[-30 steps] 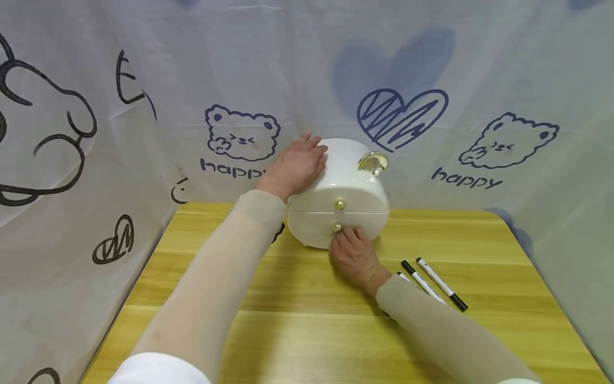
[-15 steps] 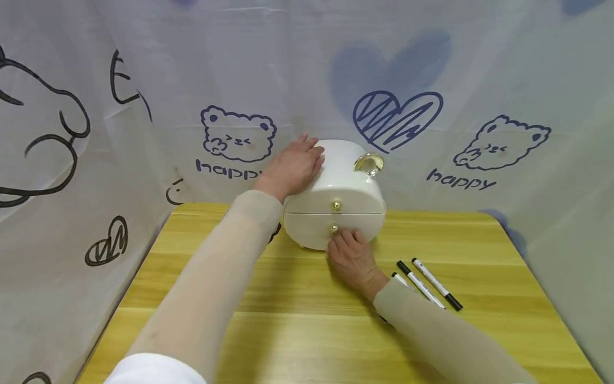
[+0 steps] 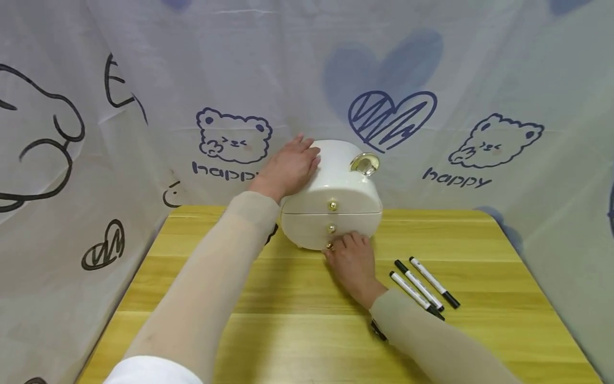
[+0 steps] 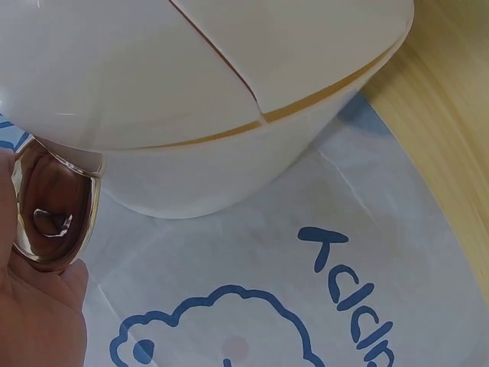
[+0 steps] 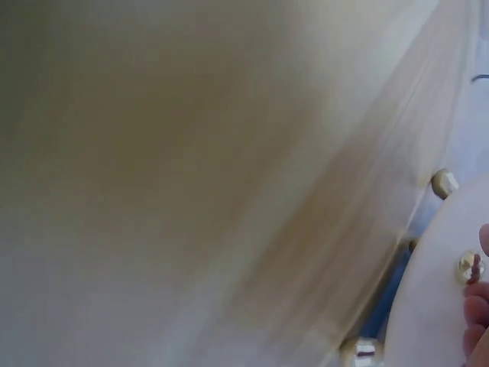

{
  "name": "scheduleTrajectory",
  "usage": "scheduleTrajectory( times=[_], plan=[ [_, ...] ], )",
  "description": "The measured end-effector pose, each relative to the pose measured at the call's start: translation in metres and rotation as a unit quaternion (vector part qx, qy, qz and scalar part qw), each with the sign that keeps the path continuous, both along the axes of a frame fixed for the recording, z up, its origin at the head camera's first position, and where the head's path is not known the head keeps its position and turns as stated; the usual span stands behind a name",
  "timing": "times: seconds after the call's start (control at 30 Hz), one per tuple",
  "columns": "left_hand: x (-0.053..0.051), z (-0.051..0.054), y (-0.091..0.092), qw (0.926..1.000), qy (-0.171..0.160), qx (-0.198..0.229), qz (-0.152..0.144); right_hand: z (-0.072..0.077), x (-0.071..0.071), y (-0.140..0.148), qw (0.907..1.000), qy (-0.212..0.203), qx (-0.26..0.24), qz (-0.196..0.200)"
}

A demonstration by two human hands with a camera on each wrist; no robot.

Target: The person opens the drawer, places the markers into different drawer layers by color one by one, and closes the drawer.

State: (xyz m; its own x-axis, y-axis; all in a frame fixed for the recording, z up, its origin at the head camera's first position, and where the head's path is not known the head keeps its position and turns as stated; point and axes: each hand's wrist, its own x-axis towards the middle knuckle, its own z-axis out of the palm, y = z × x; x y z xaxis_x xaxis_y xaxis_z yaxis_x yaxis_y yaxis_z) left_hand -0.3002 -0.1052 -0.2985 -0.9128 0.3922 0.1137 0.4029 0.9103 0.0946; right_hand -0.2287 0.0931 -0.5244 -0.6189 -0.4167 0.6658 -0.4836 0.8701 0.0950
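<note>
A white rounded box point(image 3: 336, 176) stands at the back of the table, a gold ear-shaped piece point(image 3: 365, 163) on its right shoulder. My left hand point(image 3: 288, 168) rests on its upper left with fingers extended; the left wrist view shows that hand around the other gold ear point(image 4: 57, 202). The front has an upper gold knob point(image 3: 333, 205), a middle one point(image 3: 331, 228) and a low knob point(image 3: 329, 246). My right hand point(image 3: 355, 266) has bent fingers at the low knob. In the right wrist view its fingertips point(image 5: 477, 306) lie beside that knob; whether they pinch it is unclear.
Three black-and-white marker pens point(image 3: 417, 290) lie on the wooden table point(image 3: 288, 330), right of my right hand. A printed cloth point(image 3: 307, 69) hangs behind and along the sides. Gold feet point(image 5: 443, 183) show under the box. Something black point(image 3: 272, 233) is partly hidden by the left sleeve.
My right hand has shifted slightly down along the box front, exposing the low knob. The left hand stays on the box. The whole head view has drifted slightly.
</note>
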Motion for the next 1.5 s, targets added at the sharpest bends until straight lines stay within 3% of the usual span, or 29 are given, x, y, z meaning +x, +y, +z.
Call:
scheduleTrajectory(
  times=[0.13, 0.27, 0.63, 1.23, 1.5],
  plan=[
    [0.0, 0.0, -0.001, 1.0, 0.003, -0.001, 0.005, -0.001, 0.002, -0.007, 0.9973, -0.031, -0.049, -0.045],
    [-0.001, -0.001, -0.001, 1.0, 0.008, 0.002, 0.001, 0.0, 0.002, -0.013, 0.9947, -0.043, -0.053, -0.076],
    [-0.001, -0.003, -0.005, 0.9999, 0.01, 0.005, 0.005, -0.007, -0.008, -0.021, 0.9969, 0.038, -0.03, -0.062],
    [-0.004, -0.001, 0.002, 1.0, -0.003, -0.005, 0.002, -0.004, 0.001, -0.021, 0.9952, -0.014, -0.041, -0.088],
    [-0.005, -0.003, 0.002, 1.0, -0.001, -0.003, -0.004, -0.001, 0.017, -0.014, 0.9973, 0.006, -0.006, -0.073]
  ],
)
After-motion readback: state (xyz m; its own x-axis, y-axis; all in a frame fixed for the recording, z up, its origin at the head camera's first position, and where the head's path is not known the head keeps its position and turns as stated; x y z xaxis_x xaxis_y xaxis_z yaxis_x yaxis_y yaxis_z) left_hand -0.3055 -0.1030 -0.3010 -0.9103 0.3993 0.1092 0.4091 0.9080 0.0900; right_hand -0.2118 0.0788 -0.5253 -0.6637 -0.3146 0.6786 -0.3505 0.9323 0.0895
